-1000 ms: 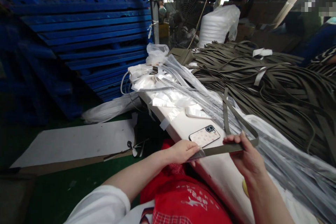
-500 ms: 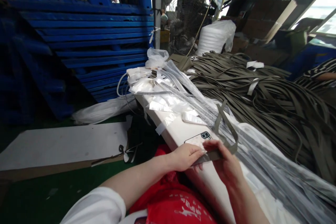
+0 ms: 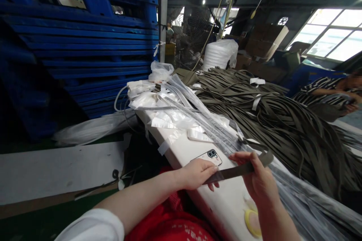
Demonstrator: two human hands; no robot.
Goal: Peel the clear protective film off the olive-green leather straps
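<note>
A dark olive strap (image 3: 233,172) is stretched between my two hands above the white tabletop. My left hand (image 3: 198,173) pinches one end of it, thumb on top. Further along, my right hand (image 3: 260,175) grips the strap between thumb and fingers, and a loop of it stands up beyond that hand. Just behind my left hand lies a phone (image 3: 212,155) with its camera side up, partly covered by the hand. Clear plastic strips (image 3: 203,115) run along the table beside my right hand.
A big heap of olive straps (image 3: 254,116) spreads to the right. White film pieces (image 3: 166,118) lie at the table's far end. A yellow ring (image 3: 251,222) is near my right forearm. Blue pallets (image 3: 93,45) are stacked at left. A person in a striped top (image 3: 322,84) sits at right.
My right hand has moved right, away from my left, so the strap is now drawn out straight between them. The view has turned right, bringing more of the other person into sight.
</note>
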